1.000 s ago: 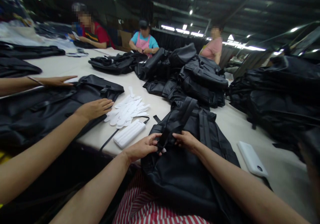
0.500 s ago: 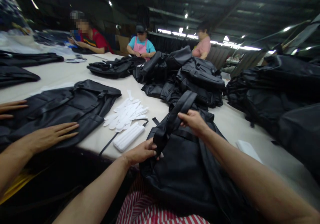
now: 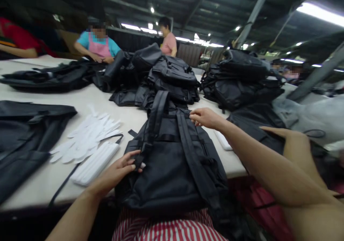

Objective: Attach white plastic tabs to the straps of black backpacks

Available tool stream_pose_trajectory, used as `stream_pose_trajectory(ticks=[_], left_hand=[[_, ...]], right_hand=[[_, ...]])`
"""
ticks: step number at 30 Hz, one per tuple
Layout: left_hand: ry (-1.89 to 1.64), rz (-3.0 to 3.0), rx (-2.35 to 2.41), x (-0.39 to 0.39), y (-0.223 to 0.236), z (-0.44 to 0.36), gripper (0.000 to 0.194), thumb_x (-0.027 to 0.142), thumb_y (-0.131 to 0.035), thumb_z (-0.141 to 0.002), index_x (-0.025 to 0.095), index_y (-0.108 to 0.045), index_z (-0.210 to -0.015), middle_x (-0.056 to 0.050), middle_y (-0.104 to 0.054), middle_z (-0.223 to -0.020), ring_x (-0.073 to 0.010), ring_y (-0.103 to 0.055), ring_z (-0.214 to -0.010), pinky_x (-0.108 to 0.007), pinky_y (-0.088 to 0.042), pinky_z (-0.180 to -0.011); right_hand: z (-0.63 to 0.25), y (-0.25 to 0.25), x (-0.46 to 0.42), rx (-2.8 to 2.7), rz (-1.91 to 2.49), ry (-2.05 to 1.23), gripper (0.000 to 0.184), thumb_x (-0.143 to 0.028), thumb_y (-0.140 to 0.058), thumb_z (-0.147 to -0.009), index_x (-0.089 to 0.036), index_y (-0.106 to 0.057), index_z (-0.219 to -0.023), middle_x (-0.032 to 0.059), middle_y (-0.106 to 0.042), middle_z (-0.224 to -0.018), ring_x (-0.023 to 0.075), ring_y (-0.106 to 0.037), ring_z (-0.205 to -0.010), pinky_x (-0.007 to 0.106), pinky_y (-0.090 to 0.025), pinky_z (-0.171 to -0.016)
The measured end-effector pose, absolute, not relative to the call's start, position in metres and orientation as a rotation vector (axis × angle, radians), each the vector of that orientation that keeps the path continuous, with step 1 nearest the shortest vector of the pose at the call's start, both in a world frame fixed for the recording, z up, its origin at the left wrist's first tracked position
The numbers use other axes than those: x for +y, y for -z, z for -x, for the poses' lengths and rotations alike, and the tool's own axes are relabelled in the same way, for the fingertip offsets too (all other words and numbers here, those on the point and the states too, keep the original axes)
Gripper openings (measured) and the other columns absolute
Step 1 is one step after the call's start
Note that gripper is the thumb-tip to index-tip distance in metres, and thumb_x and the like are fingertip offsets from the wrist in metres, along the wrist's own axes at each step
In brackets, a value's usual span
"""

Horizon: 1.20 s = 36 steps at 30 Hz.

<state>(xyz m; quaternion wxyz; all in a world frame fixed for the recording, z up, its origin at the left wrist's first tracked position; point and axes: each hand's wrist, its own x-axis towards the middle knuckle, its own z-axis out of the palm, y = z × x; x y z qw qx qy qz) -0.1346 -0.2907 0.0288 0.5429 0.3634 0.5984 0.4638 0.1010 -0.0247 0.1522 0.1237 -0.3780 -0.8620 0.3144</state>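
Note:
A black backpack [image 3: 172,169] lies on the table in front of me, its shoulder straps facing up. My left hand [image 3: 115,171] grips a strap low on the backpack's left side. My right hand [image 3: 204,118] pinches a strap near the top. Left of the backpack lies a bunch of flat white strips [image 3: 86,140], with a ribbed white pad [image 3: 95,164] on a black cord just below. A similar white piece [image 3: 223,141] is partly hidden by my right forearm. A co-worker's hand [image 3: 279,131] rests on a black bag [image 3: 255,126] to my right.
The long cream table [image 3: 53,194] holds a flat black bag [image 3: 29,133] at left and piled black backpacks [image 3: 172,76] ahead and at right [image 3: 242,80]. Seated co-workers [image 3: 98,42] work across the table. A grey bag [image 3: 317,115] lies at far right.
The view has swung right. My left hand has moved lower on the backpack, and my right hand has shifted onto a strap. A co-worker's hand has come into view at right.

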Motion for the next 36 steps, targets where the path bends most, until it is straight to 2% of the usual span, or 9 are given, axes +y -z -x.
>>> stream_pose_trajectory(ticks=[3,8,12,15,17,20,24,29,36], left_hand=[[-0.973,-0.985,1.572,-0.29,-0.027,0.141,0.061,0.044,-0.052,-0.076,0.022,-0.036,-0.131,-0.008,-0.065,-0.107,-0.0244,-0.058,-0.104,-0.038,-0.045,-0.09],[-0.897,-1.519,2.239,-0.279,-0.053,0.123,0.045,0.046,-0.054,-0.071,0.024,-0.055,-0.111,-0.006,-0.061,-0.114,-0.0297,-0.052,-0.111,-0.047,-0.037,-0.097],[-1.189,-1.949,2.018,-0.279,-0.098,0.059,0.033,0.037,-0.054,-0.075,0.033,-0.058,-0.108,0.001,-0.062,-0.112,-0.0235,-0.056,-0.106,-0.038,-0.039,-0.098],[-1.022,-2.107,1.606,-0.279,-0.116,0.011,0.034,0.028,-0.058,-0.076,0.036,-0.06,-0.108,0.002,-0.063,-0.11,-0.0207,-0.059,-0.1,-0.028,-0.046,-0.09],[-0.848,-2.08,1.471,-0.273,-0.117,-0.009,0.029,0.028,-0.058,-0.076,0.034,-0.064,-0.104,0.0,-0.064,-0.108,-0.0204,-0.06,-0.098,-0.026,-0.046,-0.088],[-0.802,-1.98,1.503,-0.254,-0.112,-0.022,0.026,0.032,-0.06,-0.075,0.029,-0.064,-0.101,-0.001,-0.063,-0.107,-0.0207,-0.059,-0.099,-0.029,-0.044,-0.09],[-1.027,-1.881,1.731,-0.229,-0.109,-0.026,0.042,0.039,-0.065,-0.07,0.023,-0.057,-0.108,-0.004,-0.061,-0.108,-0.0224,-0.056,-0.101,-0.033,-0.042,-0.089],[-1.299,-1.638,1.87,-0.206,-0.109,-0.026,0.03,0.041,-0.058,-0.074,0.019,-0.056,-0.094,-0.003,-0.065,-0.086,-0.0189,-0.061,-0.08,-0.03,-0.045,-0.074],[-1.616,-1.433,2.099,-0.192,-0.096,-0.021,0.026,0.044,-0.059,-0.073,0.021,-0.054,-0.085,0.002,-0.057,-0.072,-0.0139,-0.055,-0.065,-0.025,-0.043,-0.064]], right_hand=[[-0.173,-0.145,-0.068,-2.745,1.186,-0.96,0.033,-0.039,-0.051,-0.082,-0.015,-0.061,-0.102,0.0023,-0.065,-0.07,0.0105,-0.056,-0.051,0.02,-0.041,-0.049],[-0.24,-0.117,-0.159,-2.733,1.297,-1.155,0.066,-0.05,-0.059,-0.073,-0.021,-0.043,-0.13,0.0014,-0.064,-0.069,0.0161,-0.058,-0.063,0.023,-0.04,-0.057],[-0.251,-0.093,-0.201,-2.601,1.291,-1.273,0.083,-0.045,-0.066,-0.066,-0.023,-0.031,-0.138,0.0011,-0.061,-0.067,0.0167,-0.055,-0.061,0.024,-0.037,-0.056],[-0.248,-0.088,-0.203,-2.171,1.185,-1.754,0.075,-0.031,-0.063,-0.071,-0.024,-0.028,-0.137,-0.0054,-0.052,-0.06,0.0099,-0.045,-0.051,0.02,-0.032,-0.048],[-0.24,-0.094,-0.194,-1.807,1.091,-1.864,0.063,-0.029,-0.062,-0.073,-0.022,-0.036,-0.13,-0.0083,-0.043,-0.057,0.0069,-0.038,-0.048,0.018,-0.028,-0.046],[-0.22,-0.113,-0.172,-1.494,0.915,-1.784,0.047,-0.032,-0.062,-0.073,-0.022,-0.047,-0.117,-0.0088,-0.041,-0.058,0.0051,-0.036,-0.048,0.017,-0.028,-0.046],[-0.183,-0.139,-0.148,-1.435,0.741,-1.685,0.038,-0.034,-0.062,-0.073,-0.02,-0.052,-0.107,-0.0056,-0.052,-0.064,0.0062,-0.045,-0.051,0.018,-0.036,-0.049],[-0.149,-0.144,-0.133,-1.661,0.679,-1.547,0.022,-0.033,-0.057,-0.075,-0.017,-0.06,-0.09,-0.0025,-0.058,-0.067,0.0069,-0.051,-0.054,0.017,-0.039,-0.048],[-0.15,-0.128,-0.117,-1.778,0.723,-1.535,0.033,-0.041,-0.042,-0.084,-0.017,-0.061,-0.094,-0.0034,-0.053,-0.055,0.006,-0.045,-0.041,0.017,-0.033,-0.04]])
